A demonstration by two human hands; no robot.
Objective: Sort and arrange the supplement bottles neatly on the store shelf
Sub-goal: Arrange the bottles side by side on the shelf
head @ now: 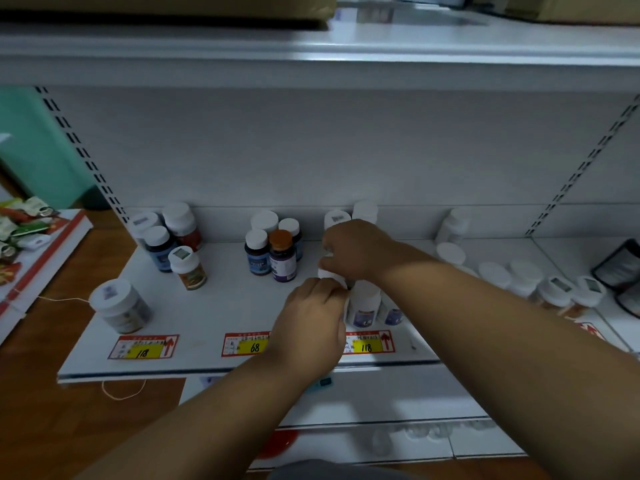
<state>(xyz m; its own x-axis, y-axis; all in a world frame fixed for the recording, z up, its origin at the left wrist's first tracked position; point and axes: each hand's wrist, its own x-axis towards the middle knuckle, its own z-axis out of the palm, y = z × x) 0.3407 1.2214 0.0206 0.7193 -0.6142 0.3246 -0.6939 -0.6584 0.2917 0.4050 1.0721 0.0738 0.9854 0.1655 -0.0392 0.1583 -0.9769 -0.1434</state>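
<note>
Both hands, left hand (311, 317) and right hand (353, 251), curl their fingers around white-capped plastic supplement bottles (363, 306) right of the orange-capped purple bottle (282, 256) on the white metal shelf (214, 313). Risk: crowded neighbours may topple if nudged.

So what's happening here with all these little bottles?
A person is tidying supplement bottles on a white store shelf. Both hands are on the middle group: the left hand and right hand grip a white-capped bottle between them, just above two purple-labelled bottles. To the left stand a small cluster with an orange-capped bottle and a wide jar near the front edge. More white-capped bottles wait on the right. Price tags line the front.
</note>
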